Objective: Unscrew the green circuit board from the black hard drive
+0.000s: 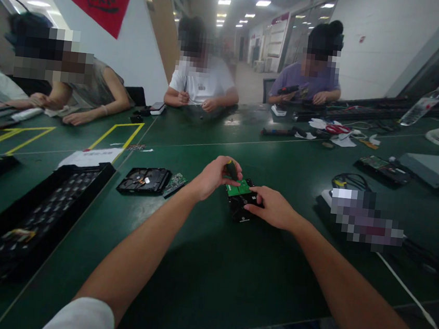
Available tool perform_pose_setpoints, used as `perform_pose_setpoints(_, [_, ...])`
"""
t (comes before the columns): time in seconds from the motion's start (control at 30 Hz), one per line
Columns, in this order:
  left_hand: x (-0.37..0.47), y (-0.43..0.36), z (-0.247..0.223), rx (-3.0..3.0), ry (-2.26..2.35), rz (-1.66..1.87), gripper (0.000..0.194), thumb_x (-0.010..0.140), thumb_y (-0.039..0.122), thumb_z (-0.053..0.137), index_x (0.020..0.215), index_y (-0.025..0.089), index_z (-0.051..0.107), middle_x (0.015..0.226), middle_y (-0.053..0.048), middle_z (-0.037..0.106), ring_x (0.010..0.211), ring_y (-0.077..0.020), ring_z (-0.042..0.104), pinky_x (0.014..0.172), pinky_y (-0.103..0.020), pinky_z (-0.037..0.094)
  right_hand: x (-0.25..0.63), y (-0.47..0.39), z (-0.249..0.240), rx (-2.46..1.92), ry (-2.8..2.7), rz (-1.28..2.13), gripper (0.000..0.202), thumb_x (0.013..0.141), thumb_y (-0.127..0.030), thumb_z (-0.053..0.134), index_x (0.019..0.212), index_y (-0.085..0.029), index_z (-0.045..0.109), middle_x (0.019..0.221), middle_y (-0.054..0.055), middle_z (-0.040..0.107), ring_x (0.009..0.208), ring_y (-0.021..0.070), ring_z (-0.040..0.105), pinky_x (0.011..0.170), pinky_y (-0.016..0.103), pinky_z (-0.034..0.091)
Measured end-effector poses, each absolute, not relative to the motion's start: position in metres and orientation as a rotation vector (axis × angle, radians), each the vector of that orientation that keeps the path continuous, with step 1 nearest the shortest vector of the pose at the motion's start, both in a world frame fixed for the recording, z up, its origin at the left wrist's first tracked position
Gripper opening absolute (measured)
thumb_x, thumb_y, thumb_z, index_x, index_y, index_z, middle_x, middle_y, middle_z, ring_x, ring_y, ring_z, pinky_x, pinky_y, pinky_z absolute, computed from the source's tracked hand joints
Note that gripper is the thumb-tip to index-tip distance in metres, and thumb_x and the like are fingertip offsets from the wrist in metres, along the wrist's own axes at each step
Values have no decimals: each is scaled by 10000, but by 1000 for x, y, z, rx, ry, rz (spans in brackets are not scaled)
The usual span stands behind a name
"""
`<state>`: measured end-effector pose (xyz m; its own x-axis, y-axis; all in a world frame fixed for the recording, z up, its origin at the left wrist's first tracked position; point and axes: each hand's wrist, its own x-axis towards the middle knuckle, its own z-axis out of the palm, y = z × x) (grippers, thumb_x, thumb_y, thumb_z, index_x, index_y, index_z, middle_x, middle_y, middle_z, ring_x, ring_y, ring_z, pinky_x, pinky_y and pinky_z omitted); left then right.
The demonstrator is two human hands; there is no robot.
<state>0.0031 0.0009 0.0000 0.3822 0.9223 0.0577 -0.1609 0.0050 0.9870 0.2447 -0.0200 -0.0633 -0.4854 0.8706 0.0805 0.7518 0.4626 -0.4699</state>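
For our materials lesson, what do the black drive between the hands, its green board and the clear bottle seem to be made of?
Black drive: probably dull coated metal, given its hard, straight edges. Green board: likely lacquered resin laminate, from its flat green face. Clear bottle: glossy, likely plastic, possibly glass; see-through with highlights.

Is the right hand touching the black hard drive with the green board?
Touching. The head view shows it: the right hand rests on the hard drive, its thumb lying over the black part without a gap.
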Motion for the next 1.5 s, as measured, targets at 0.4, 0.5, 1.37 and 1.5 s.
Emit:
perform_pose_setpoints(0.4, [-2,0,6,1602,1164,1035,564,925,724,632,890,164,693,945,-109,707,900,-245,680,684,-328,597,246,-20,-64,-1345,-2397,545,539,960,-506,707,1384,-181,632,946,46,660,817,204,585,740,340,415])
perform_pose_setpoints(0.5, [-1,-2,8,1655,1175,1023,544,940,703,619,871,170,702,936,-102,707,894,-244,675,679,-324,586,246,-21,-62,-1331,-2403,544,489,966,-491,704,1361,-208,651,935,40,653,811,200,577,743,337,408])
perform_pose_setpoints(1.37, [0,-1,5,1524,1057,1026,490,981,635,601,920,155,678,940,-114,711,880,-238,691,708,-340,601,246,-20,-64,-1343,-2394,550,529,959,-495,715,1389,-197,636,940,46,656,813,204,574,749,342,415])
perform_pose_setpoints(1.5, [0,-2,6,1657,1131,1052,505,962,658,623,860,169,697,913,-96,703,844,-231,678,670,-319,581,246,-20,-64,-1332,-2398,548,487,964,-483,713,1364,-214,646,940,43,657,805,201,574,741,339,407])
